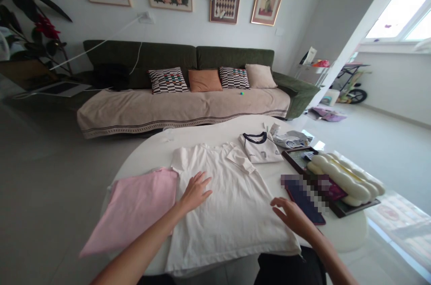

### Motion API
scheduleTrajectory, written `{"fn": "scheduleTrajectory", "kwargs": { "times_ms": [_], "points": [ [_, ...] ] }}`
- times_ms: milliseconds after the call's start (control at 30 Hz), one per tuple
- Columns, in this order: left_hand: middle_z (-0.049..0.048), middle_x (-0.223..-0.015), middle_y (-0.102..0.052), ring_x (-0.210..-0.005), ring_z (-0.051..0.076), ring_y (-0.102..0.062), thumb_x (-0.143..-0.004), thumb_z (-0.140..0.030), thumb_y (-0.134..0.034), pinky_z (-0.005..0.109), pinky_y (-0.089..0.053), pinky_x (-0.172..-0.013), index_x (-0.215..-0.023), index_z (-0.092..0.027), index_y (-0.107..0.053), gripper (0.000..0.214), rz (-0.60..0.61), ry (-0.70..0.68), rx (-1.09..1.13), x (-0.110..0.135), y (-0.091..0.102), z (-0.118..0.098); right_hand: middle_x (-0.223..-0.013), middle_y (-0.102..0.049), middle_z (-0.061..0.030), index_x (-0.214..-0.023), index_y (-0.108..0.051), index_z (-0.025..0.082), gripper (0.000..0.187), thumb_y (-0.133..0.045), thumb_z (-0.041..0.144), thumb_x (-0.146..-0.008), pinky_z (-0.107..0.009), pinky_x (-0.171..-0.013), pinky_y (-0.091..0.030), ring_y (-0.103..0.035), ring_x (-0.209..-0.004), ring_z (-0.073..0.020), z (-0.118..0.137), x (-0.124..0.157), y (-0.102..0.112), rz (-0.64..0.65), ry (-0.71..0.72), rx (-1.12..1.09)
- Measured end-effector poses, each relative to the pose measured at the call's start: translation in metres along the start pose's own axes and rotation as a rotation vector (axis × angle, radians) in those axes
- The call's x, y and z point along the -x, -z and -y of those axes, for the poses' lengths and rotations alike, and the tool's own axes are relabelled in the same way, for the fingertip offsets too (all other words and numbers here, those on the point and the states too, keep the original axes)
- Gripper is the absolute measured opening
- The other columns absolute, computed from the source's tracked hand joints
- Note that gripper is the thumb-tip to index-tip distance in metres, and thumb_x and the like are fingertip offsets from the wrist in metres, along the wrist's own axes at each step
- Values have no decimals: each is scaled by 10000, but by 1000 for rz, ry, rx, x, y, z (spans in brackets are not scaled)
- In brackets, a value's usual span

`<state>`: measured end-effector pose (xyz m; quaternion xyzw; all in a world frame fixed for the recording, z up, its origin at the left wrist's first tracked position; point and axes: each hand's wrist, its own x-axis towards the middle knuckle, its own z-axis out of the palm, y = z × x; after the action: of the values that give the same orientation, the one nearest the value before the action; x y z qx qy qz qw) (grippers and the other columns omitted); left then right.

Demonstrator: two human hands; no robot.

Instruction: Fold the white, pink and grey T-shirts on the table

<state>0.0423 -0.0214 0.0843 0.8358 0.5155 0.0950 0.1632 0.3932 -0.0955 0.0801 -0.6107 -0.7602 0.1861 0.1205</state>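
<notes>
A white T-shirt (232, 213) lies spread over the table, its hem hanging at the near edge and its right sleeve folded inward. My left hand (197, 190) is over the shirt's left half, fingers spread, holding nothing. Near the shirt's right side edge is my right hand (289, 213), fingers loosely bent and apart, with nothing visible in them; whether it touches the cloth I cannot tell. Left of the shirt lies a pink garment (141, 204), partly draping off the table. A folded white shirt with a dark collar (262, 149) sits beyond the right sleeve.
On the right of the white table (141, 159) are a dark tablet-like object (306, 202), a tray (292, 159) bearing a puffy cream tissue-box cover (346, 177), and a crumpled plastic bag (292, 139). Behind stands a green sofa (235, 56) with several cushions.
</notes>
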Motion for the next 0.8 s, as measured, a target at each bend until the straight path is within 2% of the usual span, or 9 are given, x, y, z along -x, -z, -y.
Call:
{"fn": "scheduleTrajectory", "kwargs": {
  "times_ms": [67, 167, 300, 367, 467, 533, 567, 700, 800],
  "points": [
    [95, -1421, -286, -1300, 296, -221, -834, -441, -424, 503, -200, -1015, -1329, -275, -359, 526, -43, 110, -99, -13, -20, 2, -996, -619, -84, -890, -607, 184, 244, -378, 219, -811, -304, -819, -445, -583, -939, -187, 19, -27, -6, -51, 55, 53],
    [66, -1467, -158, -1337, 303, -71, -848, -507, -347, 547, -117, -1019, -1375, -324, -235, 569, -46, 164, -172, -19, -43, 7, -1181, -540, -83, -1020, -586, 198, 279, -415, 186, -801, -320, -882, -416, -500, -1094, -196, 34, -69, -16, -93, 66, 202],
    [36, -1476, -124, -1342, 291, -33, -847, -533, -317, 547, -88, -1025, -1381, -352, -182, 580, -39, 160, -179, -18, -47, 10, -1354, -354, -145, -1298, -369, 160, 537, -424, 102, -766, -389, -872, -404, -405, -1171, -265, 31, -123, -22, -162, -36, 298],
    [28, -1476, -122, -1343, 287, -39, -842, -538, -321, 547, -85, -1028, -1378, -362, -184, 581, -44, 155, -162, -19, -44, 11, -1343, -362, -147, -1263, -413, 179, 519, -407, 57, -759, -377, -827, -415, -439, -1123, -272, 31, -144, -25, -162, -46, 318],
    [25, -1475, -126, -1342, 291, -47, -833, -540, -339, 556, -83, -1028, -1375, -373, -185, 588, -43, 153, -139, -20, -44, 12, -1100, -561, -93, -985, -589, 211, 319, -406, 54, -777, -294, -763, -411, -538, -953, -207, 32, -169, -23, -134, -9, 322],
    [27, -1476, -118, -1342, 294, -42, -831, -529, -354, 565, -79, -1026, -1377, -375, -171, 595, -51, 151, -131, -20, -46, 14, -913, -606, -62, -841, -604, 199, 229, -408, 92, -795, -249, -702, -400, -567, -823, -166, 28, -182, -12, -153, -13, 306],
    [28, -1477, -111, -1342, 295, -38, -830, -525, -359, 570, -75, -1024, -1377, -376, -164, 599, -56, 149, -129, -20, -47, 15, -874, -605, -53, -830, -600, 193, 219, -397, 114, -805, -238, -675, -393, -568, -780, -154, 22, -187, -4, -181, -31, 294],
    [23, -1480, -78, -1340, 305, -20, -832, -537, -343, 586, -58, -1021, -1375, -384, -159, 594, -67, 148, -117, -27, -53, 14, -868, -597, -72, -957, -570, 153, 298, -313, 137, -808, -243, -638, -389, -565, -741, -154, -18, -204, 36, -357, -205, 242],
    [24, -1480, -54, -1339, 312, -8, -820, -574, -328, 588, -58, -1023, -1376, -383, -157, 612, -50, 153, -95, -43, -58, 4, -799, -600, -109, -979, -569, 102, 339, -312, 131, -760, -279, -595, -404, -568, -701, -193, -42, -204, 51, -444, -355, 222]
  ]
}}
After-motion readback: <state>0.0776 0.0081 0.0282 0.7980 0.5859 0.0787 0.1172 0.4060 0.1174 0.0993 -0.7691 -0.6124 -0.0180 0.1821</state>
